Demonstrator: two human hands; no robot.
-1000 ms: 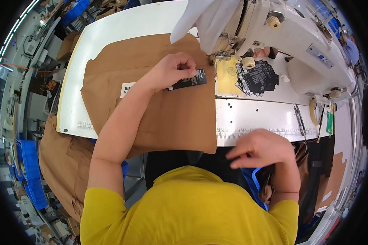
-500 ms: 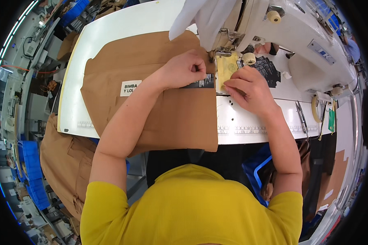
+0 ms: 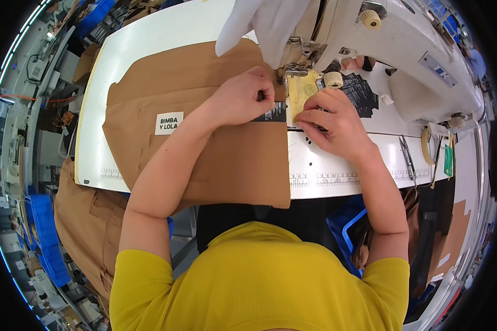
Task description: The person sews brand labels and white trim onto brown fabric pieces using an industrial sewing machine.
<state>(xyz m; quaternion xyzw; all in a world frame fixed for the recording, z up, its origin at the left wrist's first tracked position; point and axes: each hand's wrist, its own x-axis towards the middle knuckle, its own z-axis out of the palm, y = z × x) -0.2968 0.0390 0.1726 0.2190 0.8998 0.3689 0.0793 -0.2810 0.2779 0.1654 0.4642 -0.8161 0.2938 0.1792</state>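
A brown fabric panel point(image 3: 232, 160) lies flat on the white sewing table, its right edge just left of the needle area. On it my left hand point(image 3: 243, 98) rests with curled fingers, thumb and forefinger together at a black printed label point(image 3: 273, 112) near that edge. Whether they grip the label cannot be seen. My right hand point(image 3: 334, 121) is held over the machine bed, beside a yellowish guide piece point(image 3: 299, 96). Its thumb and fingers are pinched; what they hold, if anything, is too small to make out. A white patch point(image 3: 169, 123) sits left of my left forearm.
The white sewing machine point(image 3: 408, 49) stands over the right side, with white cloth point(image 3: 265, 27) hanging by its head. A pile of black labels point(image 3: 359, 95) lies behind my right hand. Tweezers point(image 3: 407, 157) and a tape roll point(image 3: 426, 146) are at the right. More brown fabric point(image 3: 88, 215) hangs at the left.
The whole view has shifted slightly, and more of the white patch shows beside my left forearm. Both hands keep nearly the same pose and place.
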